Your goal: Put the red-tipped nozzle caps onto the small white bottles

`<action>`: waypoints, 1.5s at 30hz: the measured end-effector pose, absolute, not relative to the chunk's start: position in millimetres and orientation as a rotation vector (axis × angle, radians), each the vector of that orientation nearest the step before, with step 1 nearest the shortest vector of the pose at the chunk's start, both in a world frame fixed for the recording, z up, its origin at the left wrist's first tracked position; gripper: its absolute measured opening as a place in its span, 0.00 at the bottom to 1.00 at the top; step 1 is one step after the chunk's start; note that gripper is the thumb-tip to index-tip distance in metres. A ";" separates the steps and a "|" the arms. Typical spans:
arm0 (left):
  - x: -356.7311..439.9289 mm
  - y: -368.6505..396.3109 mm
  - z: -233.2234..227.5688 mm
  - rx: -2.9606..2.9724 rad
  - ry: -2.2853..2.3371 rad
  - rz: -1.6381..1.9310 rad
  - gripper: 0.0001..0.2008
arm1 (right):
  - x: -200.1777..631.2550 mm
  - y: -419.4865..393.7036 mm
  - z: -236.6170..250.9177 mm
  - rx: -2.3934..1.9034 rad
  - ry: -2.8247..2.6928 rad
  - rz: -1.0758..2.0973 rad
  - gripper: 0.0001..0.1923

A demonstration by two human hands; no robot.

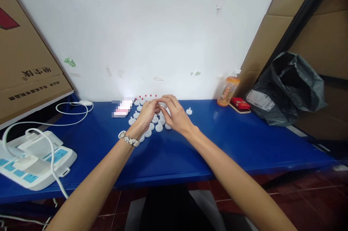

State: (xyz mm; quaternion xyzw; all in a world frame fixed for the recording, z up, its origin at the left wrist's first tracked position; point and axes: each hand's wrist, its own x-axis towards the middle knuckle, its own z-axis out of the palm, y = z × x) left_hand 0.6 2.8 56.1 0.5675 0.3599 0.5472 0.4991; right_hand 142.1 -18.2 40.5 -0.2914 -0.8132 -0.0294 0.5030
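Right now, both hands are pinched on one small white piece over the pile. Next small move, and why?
Probably set that small white piece down beside the white pieces on the blue table. The left hand and right hand meet on it above the cluster, and a lone piece sits clear to the right. Whether it is fully assembled, I cannot tell.

Small white piece (163, 105) pinched between left hand (146, 113) and right hand (175, 115): mostly covered by fingertips, shape can't be made out. Several white caps (159, 127) on the blue table (244, 140) sit partly under both hands; count unclear. Row of red-tipped bits (146, 97) by the wall is too small to identify. Flat item (122, 108) left of the caps is blurred out, unreadable. Power strip (35, 165) cut off at left edge. Cardboard box (24, 53) cropped at left & top. Label on orange bottle (227, 92) too small to read.
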 end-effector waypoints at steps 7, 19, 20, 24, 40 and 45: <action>3.1 -1.3 59.0 1.277 0.947 1.331 0.14 | 147.5 -19.7 40.8 -0.664 -1.979 -0.065 0.17; -22.5 -3.2 40.6 2.235 1.043 1.126 0.21 | 160.2 -5.7 22.2 -0.818 -1.568 1.022 0.21; -24.0 -3.4 38.6 2.288 1.000 1.093 0.18 | 159.9 -4.9 21.4 -0.800 -1.549 1.112 0.22; -28.9 -0.5 30.9 2.387 0.941 1.053 0.16 | 157.1 -8.2 22.8 -0.771 -1.520 1.342 0.25; -11.1 2.3 31.9 1.586 1.120 1.204 0.17 | 148.5 -33.8 35.8 -1.084 -2.105 0.001 0.09; -11.3 0.4 32.0 1.538 1.215 1.129 0.20 | 144.2 -33.5 29.5 -1.103 -2.088 -0.082 0.10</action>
